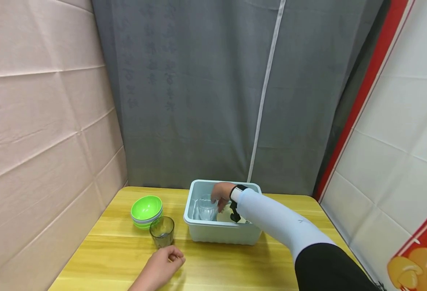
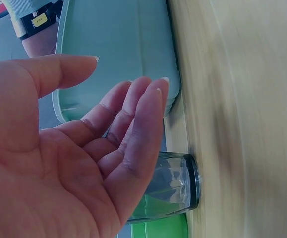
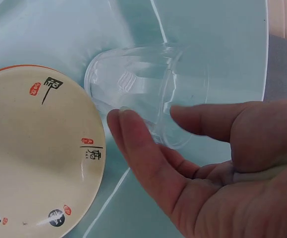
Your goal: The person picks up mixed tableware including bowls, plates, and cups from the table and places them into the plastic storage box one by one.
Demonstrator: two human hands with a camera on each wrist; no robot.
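Observation:
In the head view, the right hand (image 1: 222, 195) reaches into a pale blue plastic bin (image 1: 220, 233), beside a clear cup (image 1: 207, 208). Seen from the right wrist, its thumb and fingers (image 3: 150, 168) stand apart in front of the clear cup (image 3: 128, 79); whether they touch it I cannot tell. A cream plate (image 3: 39, 153) with small black and red markings lies in the bin too. The left hand (image 1: 163, 262) is above the table with loosely bent fingers and holds nothing. Just beyond it stands a dark-tinted glass (image 1: 162, 232), also partly visible behind the fingers in the left wrist view.
Stacked bowls, with a green bowl (image 1: 146, 207) on top, stand left of the bin, behind the tinted glass. Everything rests on a yellow wood-grain table (image 1: 231, 266). A grey curtain (image 1: 199, 101) hangs behind, with light cloth walls at both sides.

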